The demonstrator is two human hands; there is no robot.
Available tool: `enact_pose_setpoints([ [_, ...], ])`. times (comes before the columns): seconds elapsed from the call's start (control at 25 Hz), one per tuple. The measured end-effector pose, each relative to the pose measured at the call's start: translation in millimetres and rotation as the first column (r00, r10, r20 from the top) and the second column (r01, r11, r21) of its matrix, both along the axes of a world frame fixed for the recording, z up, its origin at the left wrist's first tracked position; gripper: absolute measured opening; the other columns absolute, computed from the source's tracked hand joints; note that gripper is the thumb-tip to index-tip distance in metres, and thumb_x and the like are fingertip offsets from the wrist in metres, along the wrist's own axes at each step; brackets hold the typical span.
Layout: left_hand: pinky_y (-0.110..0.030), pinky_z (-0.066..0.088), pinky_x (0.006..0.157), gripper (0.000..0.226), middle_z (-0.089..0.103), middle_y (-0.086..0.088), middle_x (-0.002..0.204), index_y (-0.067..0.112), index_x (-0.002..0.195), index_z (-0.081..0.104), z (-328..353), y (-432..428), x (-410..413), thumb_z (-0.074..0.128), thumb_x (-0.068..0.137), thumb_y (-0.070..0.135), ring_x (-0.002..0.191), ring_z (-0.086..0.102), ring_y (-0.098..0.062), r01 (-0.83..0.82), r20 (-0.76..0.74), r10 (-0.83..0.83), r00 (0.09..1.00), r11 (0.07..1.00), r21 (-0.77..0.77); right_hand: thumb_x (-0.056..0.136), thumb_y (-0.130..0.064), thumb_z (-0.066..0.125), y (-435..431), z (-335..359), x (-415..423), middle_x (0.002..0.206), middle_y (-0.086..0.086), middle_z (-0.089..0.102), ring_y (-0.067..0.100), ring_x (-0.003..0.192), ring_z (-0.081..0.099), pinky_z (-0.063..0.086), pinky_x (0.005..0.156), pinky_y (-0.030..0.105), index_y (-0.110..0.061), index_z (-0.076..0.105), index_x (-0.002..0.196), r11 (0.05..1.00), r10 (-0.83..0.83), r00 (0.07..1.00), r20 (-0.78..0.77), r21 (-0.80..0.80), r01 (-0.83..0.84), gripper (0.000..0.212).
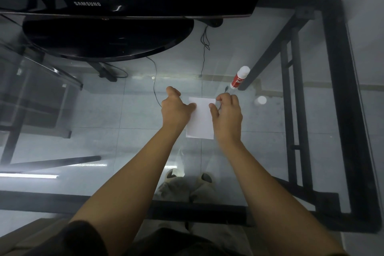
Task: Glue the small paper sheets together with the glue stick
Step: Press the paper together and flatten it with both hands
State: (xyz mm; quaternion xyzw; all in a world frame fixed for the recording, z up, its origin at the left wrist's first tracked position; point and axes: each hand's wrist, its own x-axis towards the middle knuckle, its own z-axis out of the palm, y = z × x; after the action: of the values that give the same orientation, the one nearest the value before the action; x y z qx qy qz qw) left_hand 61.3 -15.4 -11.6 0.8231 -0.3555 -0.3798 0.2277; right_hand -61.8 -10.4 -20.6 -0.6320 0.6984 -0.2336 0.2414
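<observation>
counts: 2 hands, 1 visible white paper stack (sheet count can't be told), 1 glue stick, 1 loose white cap, 1 monitor.
paper (pixel 201 119): white, rectangular, blank, lies flat on the glass counter (pixel 270 162), long side running away from the person. A thin edge line near the bottom and left suggests a second sheet underneath, not certain.
paper location: counter centre, between the two hands, in front of the monitor base.
left hand (pixel 175 108): palm down, fingers curled, thumb tip touching the paper's left edge near the top. Pressing rather than pinching.
right hand (pixel 227 113): palm down, thumb on the paper's right side, index curled at the top right corner. Looks like a light pinch of that corner, can't confirm.
glue stick (pixel 240 77): red label, white top, lying tilted on the counter, beyond and right of the paper, apart from both hands. Whether its cap is on: can't tell.
cap (pixel 260 100): small white round piece, just right of the right hand, near the glue stick, not touching it.
monitor (pixel 124 2): black, glossy, on a round base at the counter's far side, well apart from the paper.
counter: clear glass, black frame; floor tiles and cables visible through it.
</observation>
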Motion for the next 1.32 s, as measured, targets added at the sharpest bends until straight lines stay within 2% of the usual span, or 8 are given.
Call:
enact_pose_setpoints([
  [0.12,-0.034,0.045,0.067,0.049,0.058,-0.017,0.105,0.01,0.107,0.038,2,-2,-1,0.073,0.075,0.023,0.082,0.057,-0.029,0.002,0.008,-0.002,1.0,1.0,0.011,0.091,-0.018,0.053,7,-7,-14,0.129,0.014,0.055,0.029,0.116,0.052,0.037,0.099,0.037,-0.008,0.051,0.123,0.922,0.367,0.916,-0.163,-0.069,-0.382,0.033],
  [0.24,-0.032,0.044,0.067,0.052,0.056,-0.015,0.108,0.009,0.11,0.038,4,-3,-1,0.074,0.075,0.023,0.081,0.054,-0.027,0.0,0.024,0.0,1.0,1.0,0.023,0.098,-0.032,0.034,10,-14,-33,0.153,0.005,0.022,0.02,0.14,0.018,0.007,0.11,0.035,-0.014,0.021,0.143,0.775,0.622,0.713,-0.325,0.12,-0.621,0.05],
  [0.4,-0.033,0.047,0.068,0.054,0.058,-0.017,0.11,0.007,0.111,0.038,7,-4,0,0.075,0.075,0.024,0.085,0.059,-0.029,-0.005,0.013,0.004,1.0,0.999,0.042,0.097,-0.044,0.015,10,-20,-43,0.155,-0.001,-0.005,0.009,0.134,-0.016,-0.012,0.108,0.035,-0.018,-0.007,0.144,0.727,0.673,0.593,-0.442,0.245,-0.642,0.058],
  [0.68,-0.041,0.056,0.072,0.056,0.062,-0.018,0.101,0.008,0.105,0.038,5,22,7,0.076,0.073,0.03,0.08,0.065,-0.032,0.063,0.049,-0.068,0.996,0.993,0.096,0.095,-0.051,0.014,7,-18,-38,0.155,-0.001,-0.008,0.015,0.14,-0.011,-0.014,0.106,0.039,-0.018,-0.01,0.143,0.726,0.673,0.532,-0.513,0.324,-0.606,0.063],
  [1.0,-0.026,0.046,0.055,0.051,0.064,-0.013,0.086,0.014,0.098,0.035,1,71,7,0.076,0.073,0.033,0.066,0.062,-0.023,0.11,0.04,-0.117,0.992,0.982,0.155,0.095,-0.05,0.014,6,-14,-37,0.155,-0.001,-0.01,0.013,0.138,-0.014,-0.014,0.106,0.041,-0.018,-0.011,0.143,0.71,0.691,0.524,-0.498,0.331,-0.622,0.062],
  [1.12,-0.019,0.041,0.052,0.045,0.057,0.0,0.075,0.017,0.096,0.04,4,79,13,0.076,0.073,0.03,0.062,0.054,-0.01,0.202,0.079,-0.201,0.976,0.979,-0.007,0.096,-0.049,0.015,5,-14,-37,0.155,-0.002,-0.012,0.011,0.136,-0.017,-0.014,0.106,0.04,-0.018,-0.012,0.142,0.707,0.696,0.53,-0.484,0.333,-0.624,0.062],
  [1.24,-0.028,0.047,0.085,0.039,0.057,-0.007,0.111,0.01,0.116,0.048,7,66,21,0.064,0.082,0.021,0.097,0.054,-0.017,0.477,0.237,-0.42,0.876,0.829,-0.293,0.096,-0.047,0.015,6,-13,-38,0.155,-0.002,-0.013,0.01,0.137,-0.017,-0.016,0.106,0.039,-0.019,-0.013,0.142,0.707,0.698,0.546,-0.463,0.327,-0.627,0.061],
  [1.32,-0.03,0.03,0.104,0.051,0.043,-0.009,0.141,0.011,0.134,0.038,4,54,27,0.049,0.087,0.025,0.125,0.038,-0.017,0.65,0.312,-0.574,0.757,0.707,-0.277,0.096,-0.047,0.016,7,-13,-38,0.155,-0.003,-0.012,0.011,0.139,-0.014,-0.016,0.106,0.039,-0.019,-0.013,0.142,0.703,0.704,0.555,-0.443,0.326,-0.632,0.061],
])
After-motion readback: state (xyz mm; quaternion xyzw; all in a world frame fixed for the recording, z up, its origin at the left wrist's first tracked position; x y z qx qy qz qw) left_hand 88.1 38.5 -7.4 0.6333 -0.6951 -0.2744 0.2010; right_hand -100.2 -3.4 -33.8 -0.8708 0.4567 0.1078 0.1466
